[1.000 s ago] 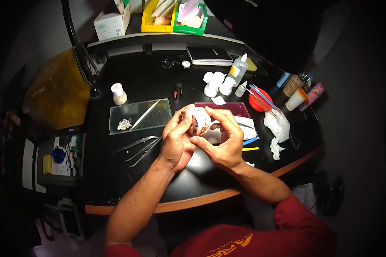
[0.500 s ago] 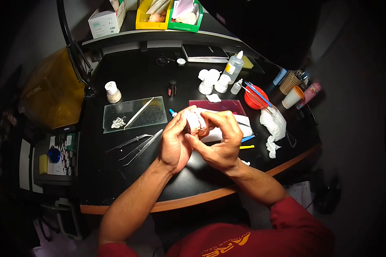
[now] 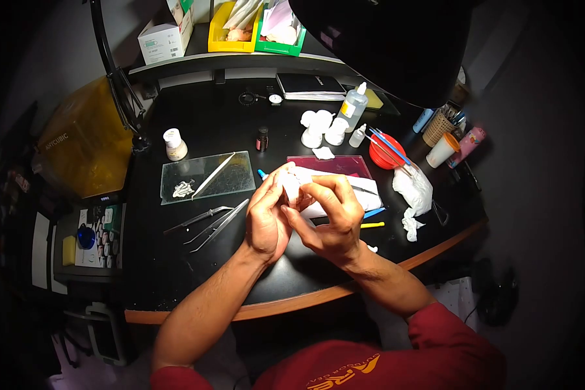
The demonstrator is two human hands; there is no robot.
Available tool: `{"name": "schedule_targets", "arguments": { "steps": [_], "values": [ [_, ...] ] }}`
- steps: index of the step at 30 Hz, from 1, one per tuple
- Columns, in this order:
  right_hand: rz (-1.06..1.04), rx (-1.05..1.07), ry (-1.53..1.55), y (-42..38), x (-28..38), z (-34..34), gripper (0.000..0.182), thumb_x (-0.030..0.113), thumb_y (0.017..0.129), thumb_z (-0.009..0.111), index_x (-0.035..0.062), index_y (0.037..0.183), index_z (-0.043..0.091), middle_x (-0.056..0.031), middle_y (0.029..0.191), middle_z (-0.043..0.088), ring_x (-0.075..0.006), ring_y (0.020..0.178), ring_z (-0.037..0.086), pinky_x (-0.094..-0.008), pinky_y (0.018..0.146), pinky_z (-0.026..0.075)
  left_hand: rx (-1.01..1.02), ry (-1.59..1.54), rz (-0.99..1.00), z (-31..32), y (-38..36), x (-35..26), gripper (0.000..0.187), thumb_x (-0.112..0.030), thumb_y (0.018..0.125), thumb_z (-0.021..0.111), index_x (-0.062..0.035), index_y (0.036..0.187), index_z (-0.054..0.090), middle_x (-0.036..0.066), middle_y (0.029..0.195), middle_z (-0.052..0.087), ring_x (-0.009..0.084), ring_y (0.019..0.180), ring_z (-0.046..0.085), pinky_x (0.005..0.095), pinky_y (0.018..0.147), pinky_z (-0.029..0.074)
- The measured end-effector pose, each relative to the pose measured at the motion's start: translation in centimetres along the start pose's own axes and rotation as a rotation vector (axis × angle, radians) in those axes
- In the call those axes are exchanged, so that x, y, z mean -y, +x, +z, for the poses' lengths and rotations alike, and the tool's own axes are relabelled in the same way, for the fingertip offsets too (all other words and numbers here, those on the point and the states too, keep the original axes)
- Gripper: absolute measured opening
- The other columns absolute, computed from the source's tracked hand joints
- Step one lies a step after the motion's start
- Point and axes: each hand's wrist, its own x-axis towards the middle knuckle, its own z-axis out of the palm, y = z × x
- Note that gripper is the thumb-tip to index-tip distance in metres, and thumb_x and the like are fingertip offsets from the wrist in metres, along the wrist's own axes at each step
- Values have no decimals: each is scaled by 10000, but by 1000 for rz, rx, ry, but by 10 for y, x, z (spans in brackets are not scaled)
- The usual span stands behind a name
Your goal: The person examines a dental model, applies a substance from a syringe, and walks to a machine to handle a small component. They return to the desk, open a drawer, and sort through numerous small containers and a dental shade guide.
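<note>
A dental model [image 3: 293,187] with pale teeth and a reddish base is held up over the middle of the table, its upper part bright under the lamp. My left hand [image 3: 266,224] is wrapped around its left side. On the other side my right hand [image 3: 335,211] has bent fingers and thumb at the model, hiding part of it. Behind my hands lie a white cloth or tissue [image 3: 364,188] and a dark red plate [image 3: 335,162]. Left of them are tweezers [image 3: 221,227] and a glass slab [image 3: 237,175] bearing a pale spatula [image 3: 213,175] and white paste [image 3: 182,189].
A red bowl [image 3: 377,156] with brushes across it stands at right, beside crumpled tissue [image 3: 415,195]. A clear bottle [image 3: 352,110], white jars [image 3: 312,136], a small dark bottle [image 3: 261,138] and a cream-coloured jar [image 3: 174,146] stand farther back. A black lamp head [image 3: 383,45] hangs above.
The model has turned a little in my hands, and its row of teeth shows less clearly. My right index finger has bent and shifted on it. The view has moved slightly.
</note>
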Motion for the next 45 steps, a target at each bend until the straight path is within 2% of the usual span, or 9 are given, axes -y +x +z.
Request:
{"name": "schedule_targets", "arguments": {
  "steps": [3,6,13,19,25,36,37,41,45],
  "values": [
    [-16,-1,2,-4,2,4,393,28,720,864,32,1087,725,-145,1048,656,-269,847,685,-356,728,591,6,-47,12,-4,0,4,470,-309,1104,387,13,1413,534,94,1253,637,196,1183,587,362,1077,452],
    [-19,0,-4,-9,2,9,392,16,729,857,50,1098,728,-148,1059,656,-267,852,685,-360,739,594,18,-62,15,-1,-2,3,440,-296,1114,388,-14,1423,525,86,1251,624,185,1150,596,361,1009,476],
    [-97,-8,-115,-5,6,9,394,67,731,867,83,1102,735,-121,1075,661,-232,833,642,-366,730,523,-11,-93,21,9,-5,0,423,-321,1108,400,-21,1350,574,84,1165,652,189,1067,622,338,964,479],
    [-122,9,-239,-4,10,6,387,121,734,868,140,1100,743,-70,1109,674,-198,854,643,-435,908,400,31,-113,26,8,-3,1,422,-317,1107,398,-19,1349,572,82,1159,644,188,1062,617,340,980,476],
    [-106,-9,-205,-7,2,5,432,135,715,878,124,1119,724,-77,1101,699,-223,910,667,-457,967,362,-29,-118,12,5,-4,0,400,-279,1109,395,-10,1359,553,63,1094,619,166,1036,600,345,1002,475],
    [183,-76,185,-8,-13,-3,560,128,720,886,-17,1206,648,-140,1044,718,-252,922,684,-374,911,485,50,21,72,-2,-3,-7,353,-205,1039,570,-9,1325,507,126,1191,626,209,1116,618,418,1002,504],
    [227,-65,236,-8,-15,-5,572,118,735,870,-37,1234,638,-158,1058,724,-253,947,699,-363,910,529,57,101,67,2,-3,-13,378,-198,1020,591,-5,1333,505,128,1197,628,210,1129,622,413,1006,508],
    [263,53,305,-8,-16,-14,628,53,799,830,-53,1351,550,-152,1165,692,-206,1118,661,-346,1023,499,131,332,44,7,-3,-27,455,-99,966,660,53,1374,530,138,1232,654,196,1157,638,354,1032,507],
    [312,-24,382,-4,-15,-13,561,67,768,814,-38,1278,604,-173,1089,739,-259,1034,721,-375,944,551,157,474,118,7,-3,-28,416,-59,961,716,65,1330,570,129,1197,678,183,1133,656,337,1019,525]
  ]
}}
